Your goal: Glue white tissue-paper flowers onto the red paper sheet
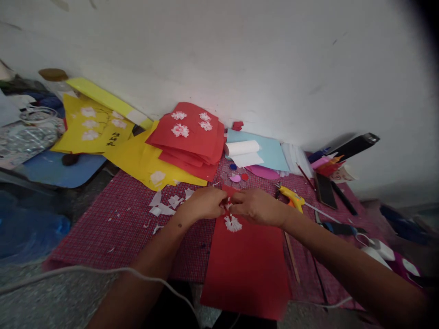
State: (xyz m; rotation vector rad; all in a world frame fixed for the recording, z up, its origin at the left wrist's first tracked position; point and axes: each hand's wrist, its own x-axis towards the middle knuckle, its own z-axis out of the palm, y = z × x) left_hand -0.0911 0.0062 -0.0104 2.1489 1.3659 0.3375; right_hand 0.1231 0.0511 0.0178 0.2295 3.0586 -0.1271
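A sheet of red paper (247, 269) lies in front of me, its near end sticking out past the table edge. On its upper part sits a white frilled paper flower (233, 223). Just above that flower my left hand (209, 202) and my right hand (255, 206) meet, fingertips almost touching. Both are closed in a pinch. Small white bits show between the fingertips, but what each hand holds is too small and hidden to make out. Torn white paper scraps (163, 209) lie left of my left hand.
Red sheets with pink-white flowers (192, 137) and yellow sheets (137, 160) are piled at the back left. A white paper roll (242, 147) rests on light blue paper (274, 148). A yellow glue gun (291, 197) lies right of my hands. A white cable (126, 270) crosses the foreground.
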